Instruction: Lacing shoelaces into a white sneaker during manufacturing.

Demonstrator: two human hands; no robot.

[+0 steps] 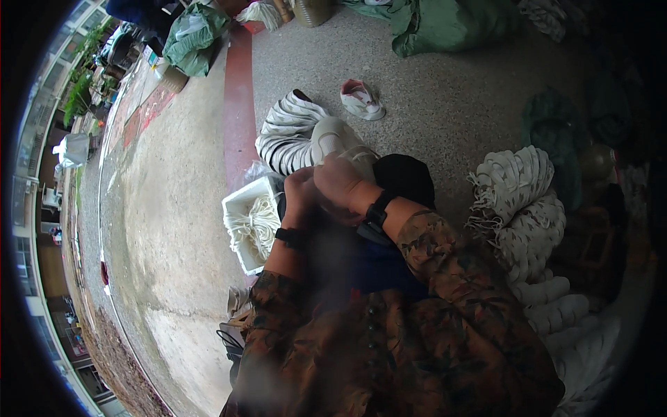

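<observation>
In front of my lap is a white shoe upper [329, 134], its rounded toe pointing away from me and thin pale laces at its right side. My right hand [342, 182] is closed against its near end. Close beside it on the left, my left hand [301, 189] has its fingers drawn together; whatever is between them is hidden. Just beyond, a curved stack of white shoe uppers [288, 132] with dark edges lies on the floor. A single white shoe upper [362, 100] with a reddish inside sits farther off to the right.
Left of my knees stands a white foam box [240, 198] holding a bundle of white laces [256, 226]. Bundled white uppers [517, 184] are piled at my right. Green sacks [451, 28] lie at the far side, and another green bag [193, 42] stands far left.
</observation>
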